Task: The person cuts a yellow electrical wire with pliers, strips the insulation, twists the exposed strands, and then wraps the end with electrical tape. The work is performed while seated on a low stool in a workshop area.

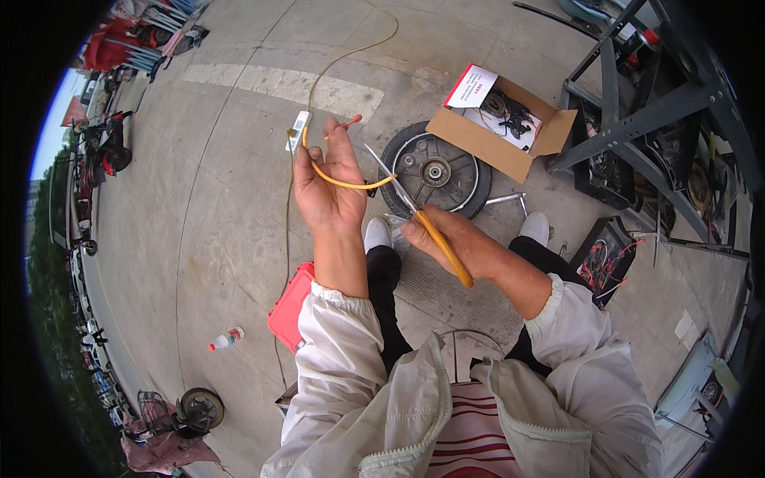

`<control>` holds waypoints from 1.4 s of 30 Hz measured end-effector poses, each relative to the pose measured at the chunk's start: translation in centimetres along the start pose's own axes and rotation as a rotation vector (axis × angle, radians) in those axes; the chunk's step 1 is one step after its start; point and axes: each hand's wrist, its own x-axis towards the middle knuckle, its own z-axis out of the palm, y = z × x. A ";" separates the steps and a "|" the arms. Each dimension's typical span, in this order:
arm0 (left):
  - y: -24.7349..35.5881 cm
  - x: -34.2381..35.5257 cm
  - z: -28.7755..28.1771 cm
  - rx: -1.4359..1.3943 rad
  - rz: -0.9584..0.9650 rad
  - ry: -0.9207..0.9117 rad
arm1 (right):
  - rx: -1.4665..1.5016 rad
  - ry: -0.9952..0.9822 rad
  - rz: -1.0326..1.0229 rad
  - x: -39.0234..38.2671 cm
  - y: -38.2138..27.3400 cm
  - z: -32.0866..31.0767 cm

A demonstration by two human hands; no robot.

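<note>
My left hand [335,191] is raised palm up, fingers curled around a thin yellow cable [355,186]; a small red piece [351,121] shows by its fingertips. My right hand [478,247] grips orange-handled scissors [447,248], blades pointing up-left toward the cable, where it crosses them. Something translucent by the right thumb is unclear. Beneath the blades lies a black wheel [470,187] on the concrete, and beside it an open cardboard box [468,143] with dark parts inside.
A white power strip [297,127] with a long cord lies ahead. A red case [287,307] and a bottle [225,339] are at lower left. A metal rack [615,135] and a black tray of wires [599,255] are at right. Parked vehicles [111,147] line the left.
</note>
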 end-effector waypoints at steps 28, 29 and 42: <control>-2.6 -2.9 0.8 2.118 0.628 -0.670 | -0.105 0.225 0.154 0.9 -0.6 -2.1; -2.7 -2.9 0.9 2.116 0.658 -0.646 | -0.069 0.210 0.149 0.9 -0.6 -2.1; -3.1 -1.5 2.2 1.198 0.786 -0.016 | 0.191 0.092 0.037 0.3 -0.1 -3.5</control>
